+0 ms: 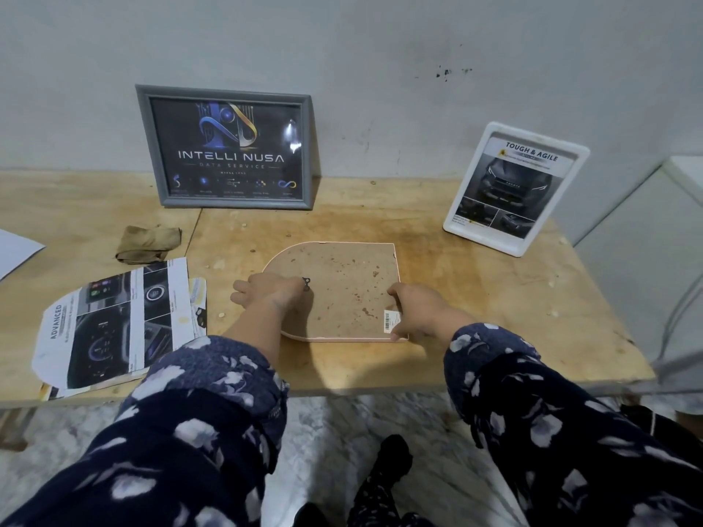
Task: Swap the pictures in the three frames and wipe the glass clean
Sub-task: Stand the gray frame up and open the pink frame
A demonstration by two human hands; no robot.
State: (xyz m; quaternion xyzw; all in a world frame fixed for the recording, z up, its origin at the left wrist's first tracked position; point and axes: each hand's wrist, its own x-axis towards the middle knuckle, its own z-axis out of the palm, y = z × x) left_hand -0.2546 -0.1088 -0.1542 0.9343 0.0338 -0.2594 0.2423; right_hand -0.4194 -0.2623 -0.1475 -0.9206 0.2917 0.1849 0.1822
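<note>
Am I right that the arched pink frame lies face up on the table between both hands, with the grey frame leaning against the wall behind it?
Not quite. The head view shows the arched pink frame lying face down: its brown backing board, hanger and barcode sticker face up. The rest holds: left hand and right hand sit at its two sides, and the grey frame leans against the wall behind.

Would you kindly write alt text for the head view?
A person's left hand and right hand rest on an arch-shaped frame lying face down on a wooden table. Two framed pictures lean against the wall; loose prints and a cloth lie left.
</note>
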